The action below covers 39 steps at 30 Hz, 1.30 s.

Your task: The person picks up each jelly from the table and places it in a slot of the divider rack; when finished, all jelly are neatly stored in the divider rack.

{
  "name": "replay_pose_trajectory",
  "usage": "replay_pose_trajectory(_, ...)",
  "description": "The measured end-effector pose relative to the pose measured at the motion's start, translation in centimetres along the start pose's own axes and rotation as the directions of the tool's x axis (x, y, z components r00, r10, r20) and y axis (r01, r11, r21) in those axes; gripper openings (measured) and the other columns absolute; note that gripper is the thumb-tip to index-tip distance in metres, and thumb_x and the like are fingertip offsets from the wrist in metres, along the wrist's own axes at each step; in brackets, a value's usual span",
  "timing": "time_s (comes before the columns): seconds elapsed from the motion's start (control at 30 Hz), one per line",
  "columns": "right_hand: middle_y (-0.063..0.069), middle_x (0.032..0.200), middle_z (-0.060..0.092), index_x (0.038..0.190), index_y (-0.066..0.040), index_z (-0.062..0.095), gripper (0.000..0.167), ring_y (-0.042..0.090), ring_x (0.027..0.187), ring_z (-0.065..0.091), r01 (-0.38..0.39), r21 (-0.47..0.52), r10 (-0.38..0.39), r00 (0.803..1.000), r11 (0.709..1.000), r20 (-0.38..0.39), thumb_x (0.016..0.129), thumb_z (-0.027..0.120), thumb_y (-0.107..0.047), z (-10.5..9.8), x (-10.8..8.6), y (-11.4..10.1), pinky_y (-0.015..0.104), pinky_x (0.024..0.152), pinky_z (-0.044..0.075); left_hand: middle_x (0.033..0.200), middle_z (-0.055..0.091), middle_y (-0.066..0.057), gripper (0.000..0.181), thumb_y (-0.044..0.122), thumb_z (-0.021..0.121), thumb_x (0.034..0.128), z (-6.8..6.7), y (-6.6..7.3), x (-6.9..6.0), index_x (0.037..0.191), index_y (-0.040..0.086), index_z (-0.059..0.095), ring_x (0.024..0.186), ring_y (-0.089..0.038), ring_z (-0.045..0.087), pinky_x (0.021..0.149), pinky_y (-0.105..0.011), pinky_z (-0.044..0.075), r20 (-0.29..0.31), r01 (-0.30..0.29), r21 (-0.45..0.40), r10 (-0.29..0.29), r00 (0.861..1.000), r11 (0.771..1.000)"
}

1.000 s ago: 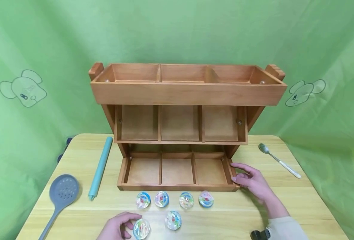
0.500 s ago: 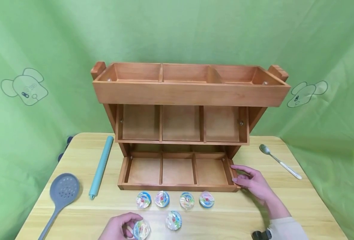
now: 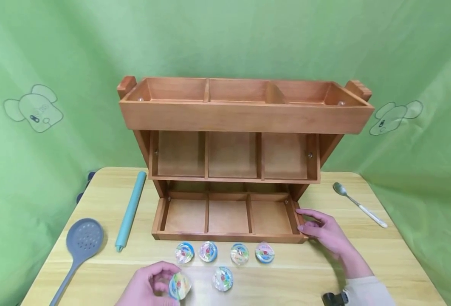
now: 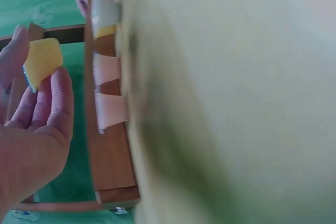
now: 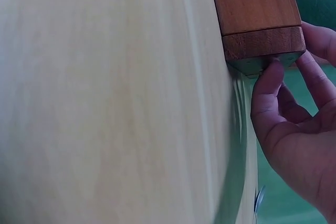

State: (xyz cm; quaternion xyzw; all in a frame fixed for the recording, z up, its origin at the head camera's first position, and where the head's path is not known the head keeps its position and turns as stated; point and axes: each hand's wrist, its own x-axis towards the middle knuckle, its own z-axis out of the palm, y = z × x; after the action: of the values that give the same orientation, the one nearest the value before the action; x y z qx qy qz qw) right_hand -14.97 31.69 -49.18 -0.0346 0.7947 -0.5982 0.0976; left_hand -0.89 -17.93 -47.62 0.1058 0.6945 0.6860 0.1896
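Observation:
My left hand (image 3: 149, 284) pinches a small jelly cup (image 3: 179, 286) with a printed foil lid, tilted above the table; its yellow body (image 4: 44, 61) shows between thumb and fingers in the left wrist view. Nearby stands another jelly cup (image 3: 223, 279). Several more, including a blue-edged jelly cup (image 3: 265, 253), form a row before the three-tier wooden rack (image 3: 244, 119). My right hand (image 3: 326, 233) holds the right end of the rack's bottom tray (image 3: 229, 237). In the right wrist view its thumb (image 5: 270, 85) presses the end face, with the index finger at the far edge.
A grey slotted skimmer (image 3: 85, 240) and a teal rolled-up stick (image 3: 131, 212) lie on the left of the wooden table (image 3: 107, 280). To the right is a metal spoon (image 3: 359, 206). Green cloth (image 3: 225, 38) hangs behind the rack.
My left hand has closed its fingers on the jelly cup beside it and raised it slightly, tilting the lid. The right hand stays at the tray's end.

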Motion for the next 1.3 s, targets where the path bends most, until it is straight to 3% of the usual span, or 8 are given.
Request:
replay_pose_trajectory(0.2,0.015,0.091,0.062,0.139,0.001,0.054,0.058,0.015,0.074,0.059,0.012,-0.001,-0.012,1.0,1.0,-0.003,0.086,0.077,-0.004,-0.1,0.0,0.1,0.028,0.058,0.051,0.109,0.066,-0.018,0.059,0.002,0.088,0.0696,0.1,1.7,1.5,0.121,-0.006,0.059,0.09,-0.027,0.069,0.082,-0.038,0.056,-0.093,-0.088,0.042,0.092,0.991,0.995)
replay_pose_trajectory(0.37,0.017,0.091,0.062,0.14,0.001,0.053,0.06,0.015,0.073,0.059,0.009,-0.006,-0.009,1.0,1.0,0.005,0.085,0.078,-0.006,0.0,0.1,0.2,0.03,0.058,0.052,0.11,0.064,-0.02,0.059,0.0,0.087,0.0683,-0.5,2.2,3.5,0.12,-0.006,0.06,0.093,-0.026,0.068,0.081,-0.036,0.057,-0.202,-0.206,0.094,0.221,0.954,0.974)
replay_pose_trajectory(0.47,0.016,0.09,0.061,0.14,0.0,0.053,0.061,0.015,0.073,0.059,0.0,-0.014,0.0,1.0,1.0,0.004,0.085,0.079,-0.007,0.0,0.1,0.2,0.03,0.059,0.052,0.108,0.064,-0.022,0.058,-0.002,0.086,0.0705,-0.7,2.3,4.8,0.122,-0.008,0.058,0.089,-0.027,0.069,0.079,-0.036,0.057,-0.233,-0.23,0.092,0.246,0.941,0.969)
replay_pose_trajectory(0.67,0.017,0.09,0.061,0.141,-0.001,0.053,0.061,0.016,0.073,0.059,-0.022,-0.025,0.022,1.0,0.999,0.006,0.085,0.079,-0.009,-0.1,0.1,0.1,0.032,0.06,0.053,0.106,0.066,-0.02,0.058,-0.007,0.084,0.0721,-0.9,2.8,7.4,0.124,-0.006,0.058,0.087,-0.029,0.069,0.08,-0.034,0.057,-0.303,-0.167,0.057,0.176,0.937,0.984)
replay_pose_trajectory(0.93,0.015,0.089,0.06,0.14,-0.001,0.054,0.06,0.015,0.073,0.058,-0.03,-0.027,0.03,1.0,0.999,0.002,0.086,0.079,-0.01,-0.2,0.1,0.0,0.031,0.06,0.052,0.101,0.065,-0.016,0.054,-0.005,0.086,0.0719,-1.0,2.8,11.1,0.12,-0.004,0.062,0.087,-0.029,0.068,0.073,-0.03,0.058,-0.405,-0.093,0.13,0.138,0.904,0.987)
replay_pose_trajectory(1.03,0.013,0.088,0.06,0.14,-0.001,0.055,0.06,0.015,0.073,0.058,-0.029,-0.033,0.029,1.0,0.999,0.001,0.085,0.079,-0.01,-0.1,0.1,0.0,0.031,0.06,0.052,0.098,0.064,-0.013,0.053,-0.002,0.088,0.0718,-1.3,2.3,12.4,0.118,-0.003,0.064,0.087,-0.026,0.067,0.072,-0.029,0.058,-0.436,-0.052,0.227,0.149,0.888,0.973)
replay_pose_trajectory(1.13,0.012,0.087,0.06,0.139,-0.002,0.055,0.06,0.015,0.071,0.057,-0.028,-0.039,0.028,1.0,0.999,-0.001,0.085,0.079,-0.01,-0.1,0.1,-0.1,0.03,0.059,0.051,0.096,0.065,-0.009,0.051,0.004,0.09,0.0713,-1.6,1.7,13.5,0.116,-0.001,0.066,0.088,-0.023,0.064,0.075,-0.03,0.057,-0.446,-0.009,0.348,0.174,0.878,0.937)
replay_pose_trajectory(1.3,0.011,0.083,0.06,0.14,-0.001,0.054,0.061,0.014,0.067,0.056,-0.022,-0.024,0.022,1.0,0.999,0.009,0.085,0.079,-0.009,-0.1,0.1,-0.2,0.03,0.056,0.05,0.095,0.065,-0.007,0.05,0.011,0.092,0.0707,-2.0,1.1,14.9,0.114,0.002,0.069,0.088,-0.021,0.061,0.077,-0.035,0.054,-0.454,0.073,0.444,0.154,0.878,0.893)
